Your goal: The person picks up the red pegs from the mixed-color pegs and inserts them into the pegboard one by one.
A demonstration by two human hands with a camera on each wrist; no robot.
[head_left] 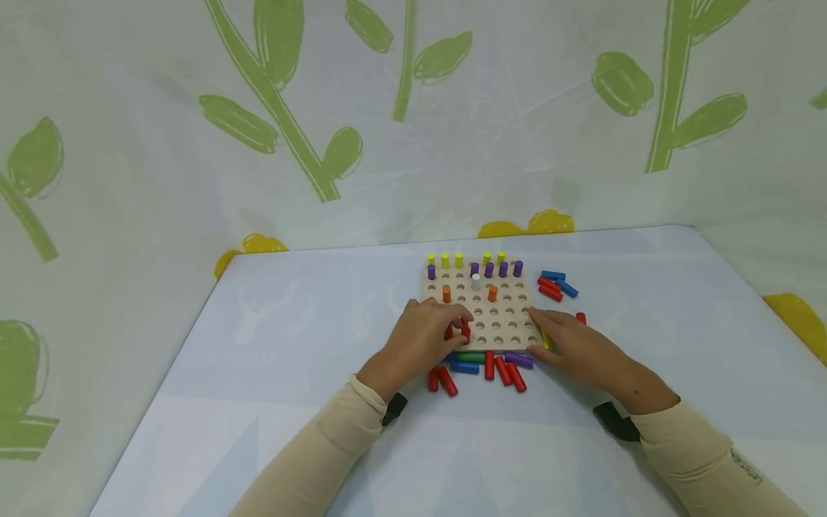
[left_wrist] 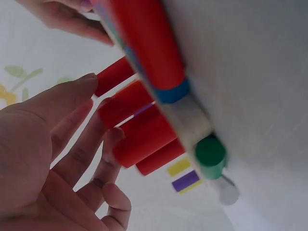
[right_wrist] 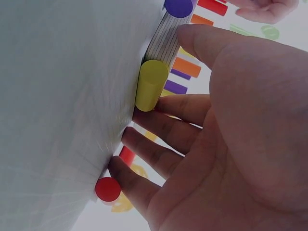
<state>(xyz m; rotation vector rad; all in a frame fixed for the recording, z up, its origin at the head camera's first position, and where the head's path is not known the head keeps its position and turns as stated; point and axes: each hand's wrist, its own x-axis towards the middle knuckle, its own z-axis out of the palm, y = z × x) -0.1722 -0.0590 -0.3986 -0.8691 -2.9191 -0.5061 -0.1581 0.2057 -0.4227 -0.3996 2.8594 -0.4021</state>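
1. one round red peg (head_left: 466, 334) stands on the board between the thumb and curled fingers of my left hand (head_left: 423, 329); i pinch it near its top.
2. more red pegs (left_wrist: 144, 146) stand upright just beside that pinch, under my curled fingers.
3. the pale wooden square pegboard (head_left: 504, 332), with its rows of round holes, lies flat below my left grip and reaches across to my right hand (head_left: 571, 343).
4. my right hand grips nothing: its fingers lie nearly straight along the board's right edge, the thumb at the near corner.
5. a yellow cylindrical peg (right_wrist: 151, 86) lies between those right fingers and the board's edge, touching a finger; a loose red peg (right_wrist: 108, 189) lies just beside my little finger.
6. beyond my left pinch two orange pegs (head_left: 493, 294) and a white peg (head_left: 475, 282) stand in holes, with a purple row (head_left: 489, 271) and a yellow row (head_left: 445, 261) farther off.
7. nearer to me than the pinch, along the board's front edge, lie loose red pegs (head_left: 489, 365), a green peg (head_left: 474, 356), a blue peg (head_left: 465, 368) and a purple peg (head_left: 520, 360).
8. past my right fingertips a small red-and-blue cluster of pegs (head_left: 550, 293) lies on the white tabletop (head_left: 258, 345).
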